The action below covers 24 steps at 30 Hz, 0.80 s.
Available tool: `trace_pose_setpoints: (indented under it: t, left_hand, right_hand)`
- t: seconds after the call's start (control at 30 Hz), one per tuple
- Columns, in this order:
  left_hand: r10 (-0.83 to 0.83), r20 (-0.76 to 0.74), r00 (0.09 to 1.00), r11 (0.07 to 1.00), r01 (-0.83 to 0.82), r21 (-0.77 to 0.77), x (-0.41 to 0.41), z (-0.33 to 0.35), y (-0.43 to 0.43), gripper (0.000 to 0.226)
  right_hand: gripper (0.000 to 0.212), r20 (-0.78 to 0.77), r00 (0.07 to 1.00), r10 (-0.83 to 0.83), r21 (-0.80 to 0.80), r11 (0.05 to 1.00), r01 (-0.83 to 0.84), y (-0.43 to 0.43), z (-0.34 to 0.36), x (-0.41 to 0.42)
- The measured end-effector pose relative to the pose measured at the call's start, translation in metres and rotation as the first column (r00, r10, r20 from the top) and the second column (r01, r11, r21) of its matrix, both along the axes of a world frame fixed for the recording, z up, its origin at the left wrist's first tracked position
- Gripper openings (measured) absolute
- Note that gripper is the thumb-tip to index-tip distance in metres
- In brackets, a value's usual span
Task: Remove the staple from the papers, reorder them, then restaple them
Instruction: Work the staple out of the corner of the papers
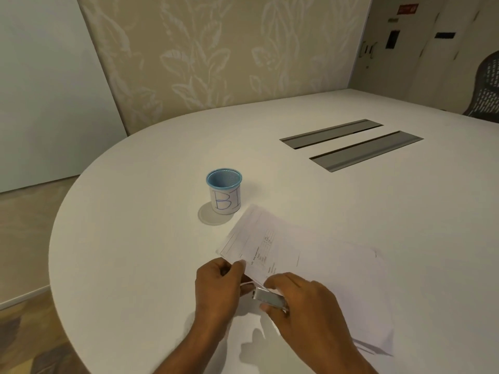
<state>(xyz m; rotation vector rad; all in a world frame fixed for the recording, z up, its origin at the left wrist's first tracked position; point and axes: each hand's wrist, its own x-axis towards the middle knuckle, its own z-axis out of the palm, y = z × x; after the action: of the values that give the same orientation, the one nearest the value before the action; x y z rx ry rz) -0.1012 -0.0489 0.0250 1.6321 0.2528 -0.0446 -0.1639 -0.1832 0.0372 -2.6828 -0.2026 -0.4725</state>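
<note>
A sheaf of white printed papers (302, 255) is lifted off the white table (135, 238) near its front, with one sheet fanned out toward the cup. My left hand (216, 287) pinches the papers' near-left corner between thumb and fingers. My right hand (305, 311) grips a small silver stapler (268, 296), its nose right at that same corner beside my left fingers. The staple itself is too small to make out.
A blue mesh cup (224, 191) wrapped in a white label with blue handwriting stands just beyond the papers. Two grey cable slots (351, 143) are set into the table farther back. A dark mesh chair (486, 87) stands at the far right.
</note>
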Motion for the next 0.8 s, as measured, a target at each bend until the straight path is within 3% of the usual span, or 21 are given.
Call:
trace_pose_setpoints:
  t: [0.1,0.2,0.3,0.47,0.8]
  left_hand:
    - [-0.094,0.017,0.995,0.996,0.094,0.006,0.010,-0.002,0.010,0.015]
    - [-0.225,0.032,0.974,0.974,0.224,0.026,0.019,-0.002,0.020,0.017]
    - [-0.318,0.033,0.947,0.948,0.317,0.028,0.024,-0.003,0.028,0.020]
    - [-0.389,0.027,0.921,0.921,0.388,0.037,0.026,-0.012,0.034,0.017]
    - [-0.329,0.116,0.937,0.937,0.308,0.168,0.028,-0.028,0.035,0.022]
  right_hand:
    - [0.033,-0.172,0.984,0.040,0.369,0.929,0.027,-0.008,0.005,0.006]
    - [0.015,-0.202,0.971,0.127,0.518,0.855,-0.004,-0.016,0.006,0.024]
    - [0.011,-0.261,0.951,0.168,0.540,0.842,0.000,-0.021,-0.003,0.040]
    - [0.027,-0.175,0.972,0.157,0.511,0.858,-0.047,-0.016,-0.020,0.053]
    - [0.030,-0.079,0.992,0.097,0.501,0.864,-0.045,-0.004,-0.045,0.060]
